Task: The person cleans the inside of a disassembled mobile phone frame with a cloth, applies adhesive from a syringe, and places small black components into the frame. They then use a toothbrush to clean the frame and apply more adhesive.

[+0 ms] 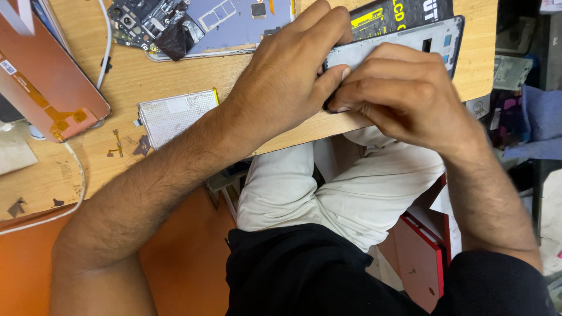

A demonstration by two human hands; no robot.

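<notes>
both hands (345, 88) clamped on phone frame (404, 44), opened phone (199, 26) and battery (175, 114) nearby

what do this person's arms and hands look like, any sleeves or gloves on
Both hands are bare: no gloves, rings or watch show on the left hand or the right hand. The forearms are bare and hairy. A black sleeve covers the right upper arm; the left arm shows no sleeve in view.

I see a black package with yellow print (404, 14) at the desk's top edge, a copper-backed screen panel (50, 79) far left, a small white label (8, 67) on it
</notes>
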